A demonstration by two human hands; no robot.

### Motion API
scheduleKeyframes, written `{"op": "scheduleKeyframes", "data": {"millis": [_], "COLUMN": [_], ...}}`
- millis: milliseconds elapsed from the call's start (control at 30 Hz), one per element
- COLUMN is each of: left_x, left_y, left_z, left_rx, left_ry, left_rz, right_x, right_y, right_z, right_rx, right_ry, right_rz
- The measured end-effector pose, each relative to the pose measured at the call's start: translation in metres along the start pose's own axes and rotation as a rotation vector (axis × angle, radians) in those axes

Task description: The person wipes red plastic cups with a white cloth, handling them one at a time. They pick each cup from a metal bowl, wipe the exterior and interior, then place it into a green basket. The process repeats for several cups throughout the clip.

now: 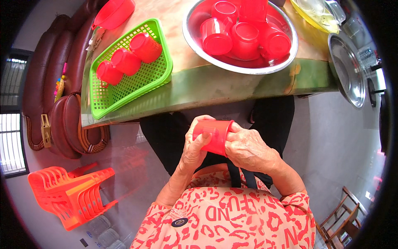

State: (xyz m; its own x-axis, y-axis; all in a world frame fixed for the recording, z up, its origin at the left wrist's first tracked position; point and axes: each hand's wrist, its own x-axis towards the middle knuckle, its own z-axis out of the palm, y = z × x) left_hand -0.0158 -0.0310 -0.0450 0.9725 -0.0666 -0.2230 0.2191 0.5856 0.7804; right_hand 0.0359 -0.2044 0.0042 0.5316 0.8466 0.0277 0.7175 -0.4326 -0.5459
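Observation:
A red plastic mug (214, 137) is held tilted on its side above my lap, its handle facing up at me. My left hand (195, 143) wraps round its base end, with the thumb by the handle. At the mug's open end, my right hand (248, 146) is closed on the rim; some of its fingers reach inside and are hidden. Beyond my hands, a green plastic basket (163, 66) on the table holds a row of upside-down red mugs (125, 62). A steel basin (193, 43) to its right holds several more red mugs (245, 40).
The stone-topped table (215, 89) has its near edge just past my knees. A red bowl (114, 14) stands far left, a yellow basin (317, 18) far right. Another steel basin (348, 70) sits beyond the table's right end. Stacked orange stools (72, 193) stand at left, near a brown sofa (52, 62).

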Motion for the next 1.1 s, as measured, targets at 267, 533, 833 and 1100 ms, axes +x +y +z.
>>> {"op": "scheduleKeyframes", "data": {"millis": [267,533,833,1100], "left_x": [-0.001,0.000,0.002,-0.005], "left_y": [-0.007,-0.007,-0.005,-0.005], "left_z": [-0.006,-0.001,0.018,0.024], "left_rx": [-0.147,-0.462,-0.362,-0.012], "left_ry": [-0.003,0.125,0.266,0.315], "left_rz": [-0.050,-0.100,0.037,0.138], "right_x": [-0.010,-0.012,0.008,0.026], "right_y": [0.012,-0.006,-0.017,-0.015], "right_z": [0.008,0.022,0.036,0.016], "right_rx": [0.521,0.610,0.040,0.344], "right_ry": [0.057,0.725,0.899,0.898], "right_rz": [-0.029,0.015,-0.065,0.096]}}
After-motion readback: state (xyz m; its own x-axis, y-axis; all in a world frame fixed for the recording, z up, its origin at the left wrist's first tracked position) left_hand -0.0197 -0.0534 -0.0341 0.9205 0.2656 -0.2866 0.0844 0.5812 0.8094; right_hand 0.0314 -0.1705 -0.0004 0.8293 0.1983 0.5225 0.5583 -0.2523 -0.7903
